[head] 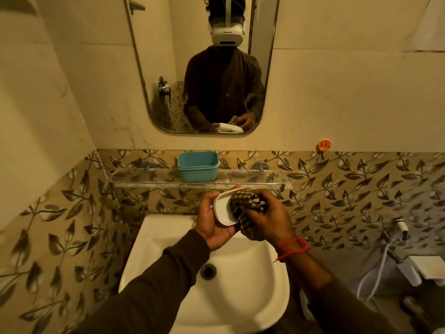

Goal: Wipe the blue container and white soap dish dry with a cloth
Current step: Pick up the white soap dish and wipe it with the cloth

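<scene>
Above the white sink (154, 249), the left hand (214, 225) is gripping the white soap dish (222, 208) by its edge, tilting it so the hollow is facing the right hand (269, 218). That hand is clutching a bunched checked cloth (243, 206) and pressing it into the dish. Both hands are meeting close together over the sink's back edge. Behind the sink, the blue container (198, 166) is sitting upright on the glass shelf (144, 183), well apart from the hands. Higher on the wall beyond the sink, a mirror (168, 68) is reflecting the person.
</scene>
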Motion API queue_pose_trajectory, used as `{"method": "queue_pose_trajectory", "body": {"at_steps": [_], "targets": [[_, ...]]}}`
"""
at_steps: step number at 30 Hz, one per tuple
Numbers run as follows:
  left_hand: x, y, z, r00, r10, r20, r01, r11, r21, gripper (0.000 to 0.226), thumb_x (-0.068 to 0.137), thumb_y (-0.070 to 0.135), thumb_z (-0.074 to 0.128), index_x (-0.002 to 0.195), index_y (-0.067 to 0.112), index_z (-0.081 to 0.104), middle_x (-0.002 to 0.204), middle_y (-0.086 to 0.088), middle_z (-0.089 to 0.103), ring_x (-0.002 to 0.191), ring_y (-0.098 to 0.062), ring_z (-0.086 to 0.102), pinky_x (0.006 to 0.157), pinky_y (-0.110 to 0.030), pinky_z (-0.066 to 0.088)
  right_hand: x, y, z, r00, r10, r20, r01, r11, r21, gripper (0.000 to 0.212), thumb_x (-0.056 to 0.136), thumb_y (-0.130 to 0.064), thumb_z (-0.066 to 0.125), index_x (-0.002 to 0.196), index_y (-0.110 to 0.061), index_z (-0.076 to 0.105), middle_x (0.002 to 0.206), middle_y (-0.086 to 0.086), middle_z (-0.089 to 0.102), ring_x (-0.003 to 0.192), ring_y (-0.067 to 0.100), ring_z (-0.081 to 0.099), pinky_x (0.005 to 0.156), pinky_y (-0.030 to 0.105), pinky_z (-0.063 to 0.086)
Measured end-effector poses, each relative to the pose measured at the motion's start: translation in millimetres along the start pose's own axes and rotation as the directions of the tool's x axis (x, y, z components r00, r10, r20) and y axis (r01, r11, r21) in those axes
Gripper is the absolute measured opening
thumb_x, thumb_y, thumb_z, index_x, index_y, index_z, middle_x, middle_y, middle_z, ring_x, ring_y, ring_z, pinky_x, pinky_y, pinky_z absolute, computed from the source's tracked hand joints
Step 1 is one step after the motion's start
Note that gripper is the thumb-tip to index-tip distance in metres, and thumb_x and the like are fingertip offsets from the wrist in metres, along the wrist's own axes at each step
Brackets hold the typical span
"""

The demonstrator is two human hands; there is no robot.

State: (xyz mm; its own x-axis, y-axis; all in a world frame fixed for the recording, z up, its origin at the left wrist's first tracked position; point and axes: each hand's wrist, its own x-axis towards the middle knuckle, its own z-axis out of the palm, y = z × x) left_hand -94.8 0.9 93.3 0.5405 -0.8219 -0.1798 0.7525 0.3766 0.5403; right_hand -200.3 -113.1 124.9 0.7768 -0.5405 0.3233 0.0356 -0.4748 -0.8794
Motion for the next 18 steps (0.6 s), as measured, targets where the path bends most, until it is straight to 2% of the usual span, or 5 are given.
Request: {"method": "queue_pose_trajectory", "body": {"at_steps": [5, 8, 12, 15, 18], "targets": [[-2, 8, 9, 0.999, 0.030, 0.024, -0.032, 0.997, 0.065, 0.062, 0.092, 0.046, 0.042, 0.142, 0.013, 0.054, 0.127, -0.020, 0.063, 0.111, -0.033, 0.061, 0.094, -0.046, 0.053, 7, -17, 13, 0.959, -0.143, -0.245, 0.068, 0.955, -0.289, 0.029, 0.076, -0.015, 0.075, 0.100, -0.014, 0.058, 0.098, -0.002, 0.059, 0.088, 0.012, 0.055, 0.073, 0.021, 0.048], [-2, 12, 14, 0.998, 0.050, 0.035, -0.053, 0.995, 0.085, 0.064, 0.089, 0.044, 0.044, 0.146, 0.015, 0.051, 0.126, -0.019, 0.063, 0.111, -0.033, 0.060, 0.095, -0.047, 0.050, 7, -25, 18, 0.935, -0.221, -0.278, 0.107, 0.922, -0.372, 0.032, 0.075, -0.011, 0.075, 0.100, -0.010, 0.056, 0.102, 0.006, 0.060, 0.090, 0.019, 0.056, 0.076, 0.029, 0.053], [-6, 17, 17, 0.994, 0.079, 0.077, -0.086, 0.992, 0.098, 0.056, 0.089, 0.039, 0.039, 0.136, 0.017, 0.060, 0.122, -0.018, 0.066, 0.107, -0.033, 0.062, 0.092, -0.047, 0.050, 8, -32, 25, 0.943, -0.196, -0.269, 0.086, 0.925, -0.371, 0.032, 0.078, -0.012, 0.073, 0.104, -0.012, 0.054, 0.102, 0.009, 0.066, 0.093, 0.023, 0.063, 0.078, 0.038, 0.057], [-9, 21, 19, 0.994, 0.071, 0.088, -0.080, 0.991, 0.111, 0.052, 0.086, 0.039, 0.040, 0.128, 0.020, 0.062, 0.122, -0.016, 0.066, 0.107, -0.033, 0.062, 0.088, -0.045, 0.054, 6, -35, 28, 0.945, -0.195, -0.262, 0.094, 0.931, -0.352, 0.033, 0.081, -0.011, 0.071, 0.109, -0.010, 0.054, 0.102, 0.010, 0.069, 0.092, 0.024, 0.066, 0.077, 0.033, 0.058], [-11, 25, 22, 0.996, 0.055, 0.076, -0.063, 0.992, 0.111, 0.052, 0.085, 0.042, 0.041, 0.128, 0.021, 0.063, 0.121, -0.016, 0.067, 0.106, -0.032, 0.063, 0.083, -0.042, 0.056, 4, -37, 28, 0.946, -0.238, -0.218, 0.159, 0.932, -0.326, 0.033, 0.081, -0.011, 0.073, 0.109, -0.009, 0.055, 0.102, 0.008, 0.070, 0.090, 0.019, 0.066, 0.072, 0.017, 0.051]]}}
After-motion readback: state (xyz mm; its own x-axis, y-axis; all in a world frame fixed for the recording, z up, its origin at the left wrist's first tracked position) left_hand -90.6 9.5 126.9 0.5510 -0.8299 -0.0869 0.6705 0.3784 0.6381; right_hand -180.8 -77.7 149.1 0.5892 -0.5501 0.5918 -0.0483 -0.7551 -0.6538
